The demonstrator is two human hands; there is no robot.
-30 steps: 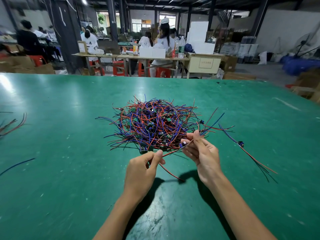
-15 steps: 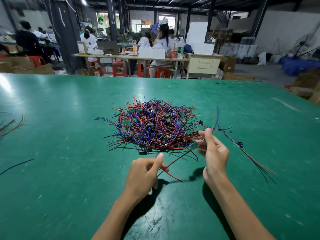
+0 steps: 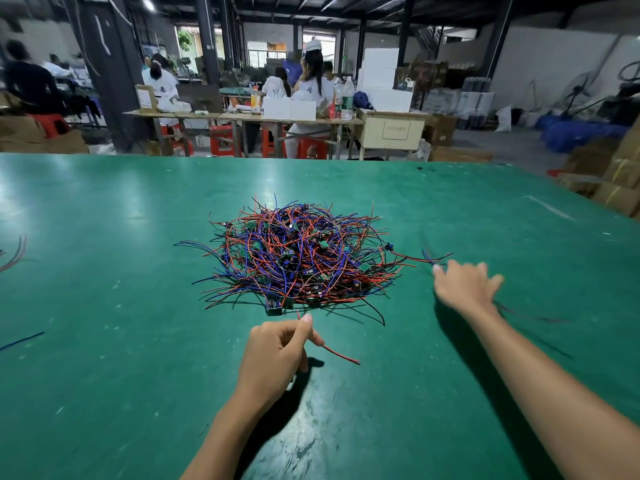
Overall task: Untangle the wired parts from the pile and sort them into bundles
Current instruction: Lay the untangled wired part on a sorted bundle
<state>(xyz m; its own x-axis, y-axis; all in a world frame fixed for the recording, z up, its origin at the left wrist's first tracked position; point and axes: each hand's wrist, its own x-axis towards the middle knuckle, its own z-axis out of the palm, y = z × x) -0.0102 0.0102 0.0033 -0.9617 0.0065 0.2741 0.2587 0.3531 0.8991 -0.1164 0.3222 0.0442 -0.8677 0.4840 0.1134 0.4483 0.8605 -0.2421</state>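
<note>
Pinching a red wire (image 3: 341, 355) left-handed (image 3: 273, 355), I lay my open right hand (image 3: 465, 287) beside the tangled pile (image 3: 298, 258), placing parts gently on the desk (image 3: 104, 341).

No legible text; label on beige cabinet (image 3: 396, 130) and bottle (image 3: 347, 102) wrap too blurry.

Overhead light leaves pale glare patches on the green table (image 3: 104, 306), strongest far left and near the bottom. Dark shadows fall beneath both forearms. The right hand (image 3: 465, 287) is motion-blurred; the hall behind is dim and soft. Wide-angle distortion bends the table's far edge.
</note>
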